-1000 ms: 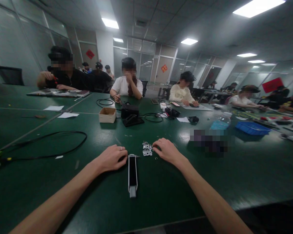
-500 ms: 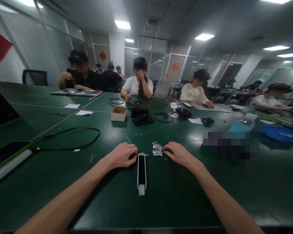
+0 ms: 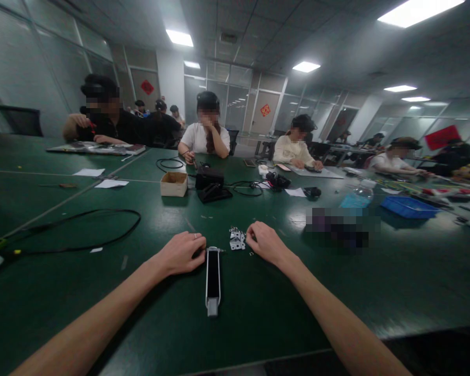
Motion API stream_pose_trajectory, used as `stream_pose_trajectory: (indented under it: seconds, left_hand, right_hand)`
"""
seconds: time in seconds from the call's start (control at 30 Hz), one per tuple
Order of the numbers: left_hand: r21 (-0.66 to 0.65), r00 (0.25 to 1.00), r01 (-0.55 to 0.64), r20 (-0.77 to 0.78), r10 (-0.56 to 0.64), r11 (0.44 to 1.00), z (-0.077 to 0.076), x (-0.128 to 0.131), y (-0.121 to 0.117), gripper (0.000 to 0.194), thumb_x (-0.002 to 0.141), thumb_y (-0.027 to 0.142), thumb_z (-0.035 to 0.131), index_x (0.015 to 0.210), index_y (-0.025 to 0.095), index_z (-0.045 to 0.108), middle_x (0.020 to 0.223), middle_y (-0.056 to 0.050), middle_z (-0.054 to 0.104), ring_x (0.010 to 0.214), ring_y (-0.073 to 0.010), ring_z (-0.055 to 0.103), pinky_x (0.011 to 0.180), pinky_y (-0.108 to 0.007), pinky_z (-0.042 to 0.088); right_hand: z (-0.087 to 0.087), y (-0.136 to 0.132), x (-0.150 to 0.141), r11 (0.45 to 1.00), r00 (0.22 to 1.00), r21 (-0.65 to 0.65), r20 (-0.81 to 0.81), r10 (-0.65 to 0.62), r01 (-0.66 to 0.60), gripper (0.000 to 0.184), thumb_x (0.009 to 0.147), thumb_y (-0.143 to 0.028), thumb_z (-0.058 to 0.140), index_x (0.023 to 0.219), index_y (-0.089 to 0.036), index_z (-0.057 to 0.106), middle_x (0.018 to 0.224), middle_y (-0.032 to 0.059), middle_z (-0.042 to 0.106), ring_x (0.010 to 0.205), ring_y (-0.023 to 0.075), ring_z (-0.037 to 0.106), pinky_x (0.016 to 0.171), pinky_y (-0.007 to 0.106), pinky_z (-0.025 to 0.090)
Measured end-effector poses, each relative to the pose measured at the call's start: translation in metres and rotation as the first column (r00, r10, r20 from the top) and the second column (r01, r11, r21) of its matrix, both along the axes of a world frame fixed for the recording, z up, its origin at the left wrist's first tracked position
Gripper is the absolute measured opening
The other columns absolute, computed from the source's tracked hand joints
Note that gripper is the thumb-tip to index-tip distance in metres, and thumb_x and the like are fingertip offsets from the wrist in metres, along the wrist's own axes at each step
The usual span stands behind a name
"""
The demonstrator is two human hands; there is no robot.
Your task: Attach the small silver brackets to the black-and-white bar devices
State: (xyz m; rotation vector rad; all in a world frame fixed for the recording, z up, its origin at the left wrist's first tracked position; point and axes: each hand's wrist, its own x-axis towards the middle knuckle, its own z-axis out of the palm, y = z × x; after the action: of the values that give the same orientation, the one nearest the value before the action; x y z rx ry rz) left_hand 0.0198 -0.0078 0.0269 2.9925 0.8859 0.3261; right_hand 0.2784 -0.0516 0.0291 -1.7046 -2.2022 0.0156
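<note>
Left hand (image 3: pixel 179 255) lies curled on the green counter (image 3: pixel 82 292), apart from the right, its fingertips just beside the top end of a slim black-and-silver bar (image 3: pixel 212 282), with nothing visibly held. Right hand (image 3: pixel 265 243) reaches past the bar's other side, fingers loosely together at a small heap of silver metal brackets (image 3: pixel 237 240). Tiny metal bits (image 3: pixel 251 254) lie just below those fingertips. Whether it grips anything cannot be told.
</note>
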Motion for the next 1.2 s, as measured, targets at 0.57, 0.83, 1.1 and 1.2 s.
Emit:
stream_pose_trajectory:
  seconds: [0.57,0.83,1.1,1.2]
  left_hand:
    - [0.166,0.981,0.071,0.165,-0.099,0.983,-0.003,0.004,-0.007,0.021,0.089,0.033,0.050,0.102,0.018,0.055,0.094,-0.006,0.062,0.081,-0.0187,0.058,0.072,-0.030,0.043]
    - [0.383,0.931,0.151,0.256,-0.261,0.911,-0.009,0.013,-0.013,0.021,0.098,0.023,0.040,0.090,0.016,0.058,0.084,-0.004,0.065,0.072,-0.0137,0.059,0.065,-0.026,0.042]
    - [0.407,0.926,0.111,0.289,-0.243,0.907,-0.010,0.011,-0.012,0.021,0.097,0.023,0.042,0.088,0.015,0.060,0.081,-0.003,0.067,0.070,-0.0125,0.061,0.063,-0.025,0.041]
    - [0.399,0.931,0.115,0.276,-0.238,0.910,-0.009,0.010,-0.011,0.023,0.097,0.021,0.042,0.088,0.015,0.062,0.082,-0.003,0.068,0.070,-0.0127,0.061,0.063,-0.025,0.041]
  right_hand:
    - [-0.014,-0.010,-0.051,0.950,0.888,0.241,-0.366,0.277,-0.197,0.012,0.090,-0.021,0.047,0.085,-0.017,0.057,0.082,0.0048,0.058,0.079,0.0161,0.054,0.074,0.029,0.045]
    - [-0.021,-0.012,-0.058,0.942,0.846,0.208,-0.420,0.329,-0.263,0.011,0.088,-0.021,0.050,0.083,-0.017,0.059,0.078,0.0039,0.058,0.073,0.0152,0.053,0.068,0.028,0.044]
    - [-0.019,-0.014,-0.057,0.942,0.849,0.175,-0.411,0.333,-0.285,0.015,0.090,-0.022,0.048,0.085,-0.017,0.061,0.079,0.0042,0.060,0.073,0.0158,0.054,0.068,0.030,0.045]
    - [-0.019,-0.014,-0.056,0.940,0.852,0.185,-0.400,0.340,-0.288,0.015,0.090,-0.024,0.048,0.090,-0.018,0.062,0.083,0.0050,0.062,0.077,0.0165,0.056,0.071,0.031,0.046]
